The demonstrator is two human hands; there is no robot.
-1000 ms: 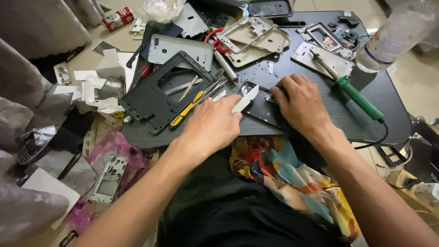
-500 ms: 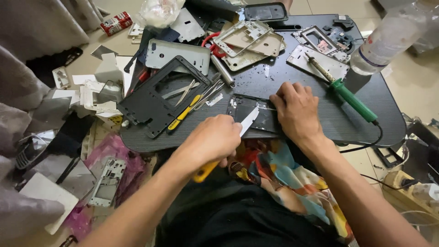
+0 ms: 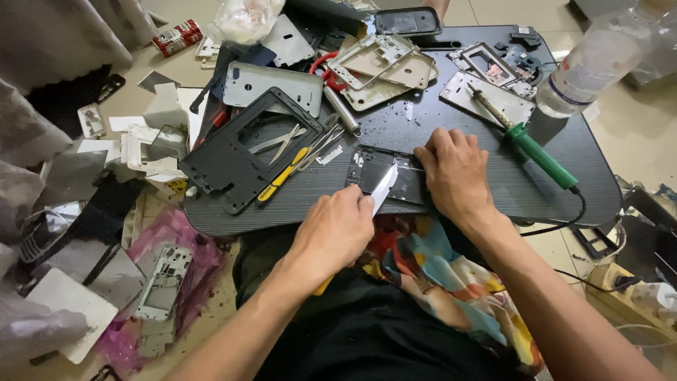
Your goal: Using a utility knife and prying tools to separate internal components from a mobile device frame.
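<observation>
- Phone frame (image 3: 384,176): near tabletop (image 3: 451,134) edge, pinned flat by right hand (image 3: 455,173), w/ no closed grip.
- Left hand (image 3: 338,229) grip closed on knife (image 3: 383,189); blade now lowered onto frame vs 0.5 s ago, so prying/scraping looks underway.

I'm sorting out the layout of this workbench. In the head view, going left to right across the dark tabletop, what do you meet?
Black phone frame → yellow-handled tool → left hand holding a knife → right hand → green-handled soldering iron → clear plastic bottle.
</observation>
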